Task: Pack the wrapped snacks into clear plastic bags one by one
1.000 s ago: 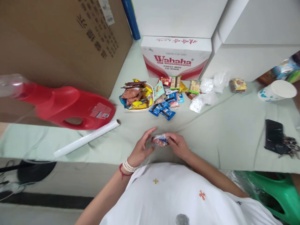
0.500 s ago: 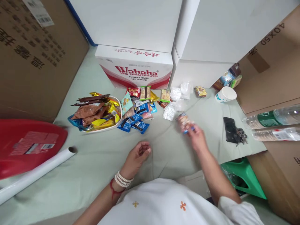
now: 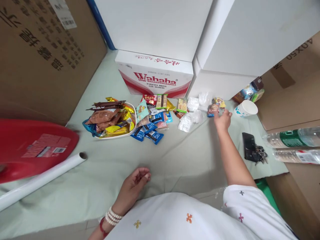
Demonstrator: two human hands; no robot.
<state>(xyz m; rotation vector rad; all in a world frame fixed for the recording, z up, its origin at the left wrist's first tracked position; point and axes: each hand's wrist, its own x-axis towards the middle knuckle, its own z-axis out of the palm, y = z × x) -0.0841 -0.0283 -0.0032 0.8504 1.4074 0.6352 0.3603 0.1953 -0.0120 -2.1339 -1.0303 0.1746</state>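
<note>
Pale green cloth covers the desk [image 3: 175, 160], creased and matte. Right hand [image 3: 222, 120], arm outstretched, pinches a small crinkly snack packet [image 3: 213, 109] at the far edge, beside clear plastic wrappers [image 3: 193, 113] and a white paper cup [image 3: 246, 108]. Left hand [image 3: 135, 181], fingers loosely curled and holding nothing, rests near the body. Further left: glossy foil snack packets heaped in a white oval dish [image 3: 110, 118].

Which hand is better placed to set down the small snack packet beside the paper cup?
Right. The right hand is stretched out holding the snack packet near the paper cup; the left hand rests curled near the body.
</note>
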